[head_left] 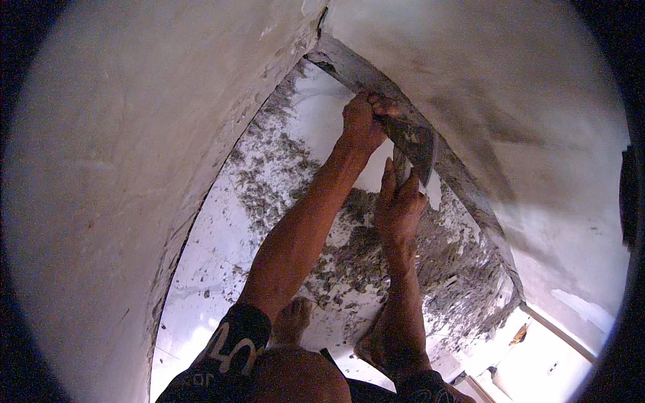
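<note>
A flat, grey, mortar-smeared piece (414, 142) with a pale curved edge spans my two hands beside the right wall; I cannot make out its exact kind. My left hand (363, 124) is closed at its upper end, the fingers curled near the strip along the wall's base. Lower down, my right hand (401, 208) grips the other end, with one finger pointing up along it. Part of the piece is hidden by the fingers. Beneath my hands, the pale floor (322, 101) is strewn with dark, crumbly debris (356, 248).
Plain walls rise at the left (121, 168) and right (537, 121), meeting in a corner ahead. A rough grey strip (470, 195) runs along the right wall's base. My bare foot (293, 322) rests on the floor. A small orange item (519, 334) lies at lower right, near a doorway edge.
</note>
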The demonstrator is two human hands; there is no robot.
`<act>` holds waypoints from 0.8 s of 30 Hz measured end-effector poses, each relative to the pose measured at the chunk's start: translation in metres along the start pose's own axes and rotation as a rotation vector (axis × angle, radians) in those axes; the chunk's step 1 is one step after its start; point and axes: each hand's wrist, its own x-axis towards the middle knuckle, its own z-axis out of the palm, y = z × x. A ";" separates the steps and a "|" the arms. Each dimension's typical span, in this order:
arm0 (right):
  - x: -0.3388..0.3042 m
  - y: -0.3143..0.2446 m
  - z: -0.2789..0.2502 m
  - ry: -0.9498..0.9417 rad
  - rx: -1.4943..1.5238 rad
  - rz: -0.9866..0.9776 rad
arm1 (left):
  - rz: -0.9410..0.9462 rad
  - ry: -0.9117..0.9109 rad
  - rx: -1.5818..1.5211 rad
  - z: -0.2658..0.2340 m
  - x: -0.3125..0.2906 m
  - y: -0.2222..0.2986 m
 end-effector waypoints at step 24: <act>-0.003 0.004 -0.027 -0.106 -0.046 -0.208 | -0.268 -0.184 0.028 -0.018 -0.018 0.048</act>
